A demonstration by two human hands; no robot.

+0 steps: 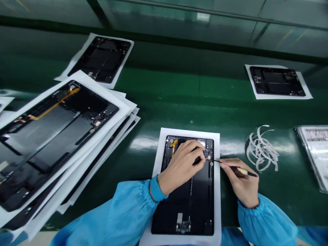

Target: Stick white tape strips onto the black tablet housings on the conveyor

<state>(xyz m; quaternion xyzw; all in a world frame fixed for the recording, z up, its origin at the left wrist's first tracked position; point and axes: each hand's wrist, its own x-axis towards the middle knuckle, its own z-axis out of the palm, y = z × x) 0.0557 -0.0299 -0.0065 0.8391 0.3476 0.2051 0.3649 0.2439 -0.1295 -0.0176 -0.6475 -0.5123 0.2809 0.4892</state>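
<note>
An opened tablet (202,201) with its inner parts showing lies on a white sheet (217,205) in front of me. My left hand (183,162) is over its upper part, fingers curled and pinched together near the right edge; whatever they hold is hidden. From the right, my right hand (241,181) grips slim dark tweezers (233,166) with a cream-coloured patch. Their tip reaches the tablet's upper right side, close to my left fingertips. An orange flex cable (174,146) shows left of my left hand.
At left stands a stack of opened tablets (58,126) between white sheets. Two more tablets lie farther back, one at left (102,59) and one at right (278,81). Curled white strips (262,150) lie beside a clear-edged tray (316,153) on the green table (179,102).
</note>
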